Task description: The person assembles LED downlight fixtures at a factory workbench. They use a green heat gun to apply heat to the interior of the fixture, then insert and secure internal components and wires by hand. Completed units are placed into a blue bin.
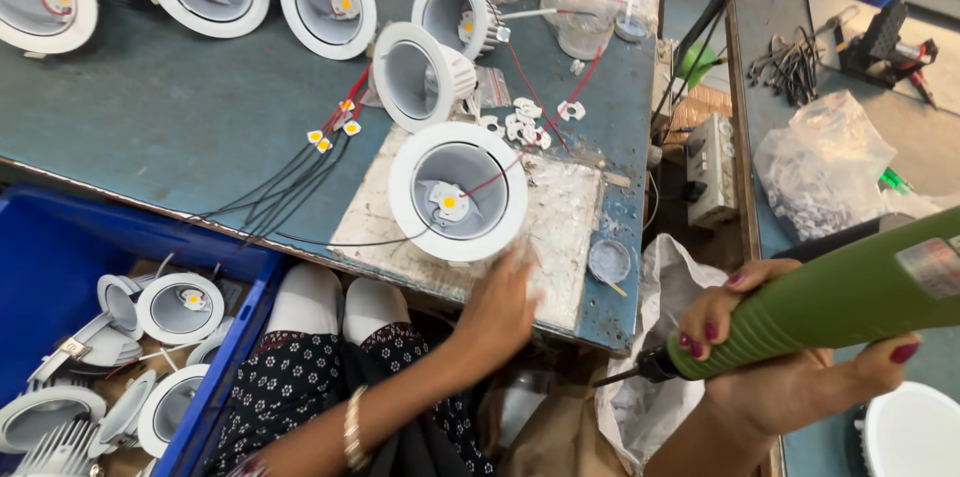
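Head view, right hand (790,362) gripping green screwdriver (820,302)

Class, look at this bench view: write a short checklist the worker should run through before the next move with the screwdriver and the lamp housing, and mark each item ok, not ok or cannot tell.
1. Left hand steadies the white lamp housing at its near rim: ok.
2. Right hand grips the green electric screwdriver firmly: ok.
3. Screwdriver bit lined up over the housing: not ok; it points off the bench edge, below the table.
4. LED chip seated in the housing: ok.
5. Red and black wires clear of the chip: cannot tell.
6. Screw loaded on the bit: cannot tell.
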